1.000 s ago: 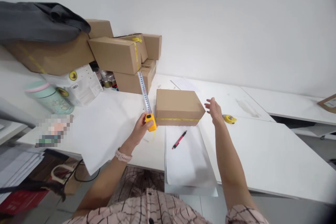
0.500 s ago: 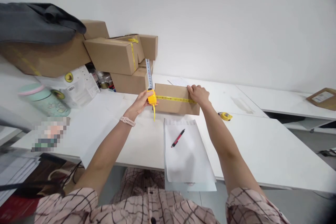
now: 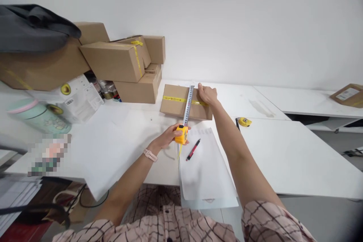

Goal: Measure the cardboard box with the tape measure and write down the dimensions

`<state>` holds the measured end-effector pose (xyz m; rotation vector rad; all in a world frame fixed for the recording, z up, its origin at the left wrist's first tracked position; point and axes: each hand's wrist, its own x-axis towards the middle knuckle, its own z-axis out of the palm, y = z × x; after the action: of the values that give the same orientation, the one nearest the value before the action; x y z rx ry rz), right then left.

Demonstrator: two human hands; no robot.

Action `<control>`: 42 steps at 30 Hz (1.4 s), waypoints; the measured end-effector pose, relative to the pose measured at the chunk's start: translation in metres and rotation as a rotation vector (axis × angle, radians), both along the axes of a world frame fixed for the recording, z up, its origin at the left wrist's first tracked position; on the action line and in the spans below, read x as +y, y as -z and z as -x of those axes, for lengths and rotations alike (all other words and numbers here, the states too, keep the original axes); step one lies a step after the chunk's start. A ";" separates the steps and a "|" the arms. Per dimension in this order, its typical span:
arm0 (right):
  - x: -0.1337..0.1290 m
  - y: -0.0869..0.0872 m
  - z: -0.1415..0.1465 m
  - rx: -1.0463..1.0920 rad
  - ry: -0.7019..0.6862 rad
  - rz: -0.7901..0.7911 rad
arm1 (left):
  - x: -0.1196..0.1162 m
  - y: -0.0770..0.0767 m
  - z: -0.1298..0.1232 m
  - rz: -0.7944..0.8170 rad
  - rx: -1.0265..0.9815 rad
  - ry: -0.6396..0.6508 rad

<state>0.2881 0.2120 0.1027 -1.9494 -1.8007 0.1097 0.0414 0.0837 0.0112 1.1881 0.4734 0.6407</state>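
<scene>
My left hand (image 3: 170,135) is closed around a yellow tape measure (image 3: 181,135) just in front of a cardboard box (image 3: 174,106). The white blade (image 3: 187,107) is pulled out and runs away from me over the top of the box to near its far edge. A yellow strap hangs from the case. Yellow printed tape crosses the box lengthwise. At the box's far right corner, my right hand (image 3: 208,93) grips the edge, its fingertips partly hidden. A red and black pen (image 3: 193,149) lies on white paper (image 3: 208,174) nearer to me.
A second yellow tape measure (image 3: 244,121) lies on the white table (image 3: 280,155) to the right. Stacked cardboard boxes (image 3: 113,62), a dark bag (image 3: 34,28) and a mint bottle (image 3: 39,115) stand at left. Another carton (image 3: 347,95) sits far right.
My left hand has moved right and toward me, bringing the tape blade from beside the box to across its top. My right hand stays at the box's far right corner.
</scene>
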 end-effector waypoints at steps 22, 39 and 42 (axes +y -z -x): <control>0.004 -0.005 0.013 -0.079 0.111 0.025 | 0.000 0.030 -0.023 0.012 0.011 -0.029; 0.010 0.003 0.010 -0.107 0.108 -0.037 | -0.002 0.025 -0.024 0.016 -0.019 -0.057; 0.009 0.007 0.011 -0.145 0.110 -0.049 | -0.013 0.018 -0.011 0.035 -0.059 -0.073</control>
<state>0.2772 0.2210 0.0960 -2.0632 -1.7623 -0.1139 0.0528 0.0705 -0.0063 1.1201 0.4785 0.7260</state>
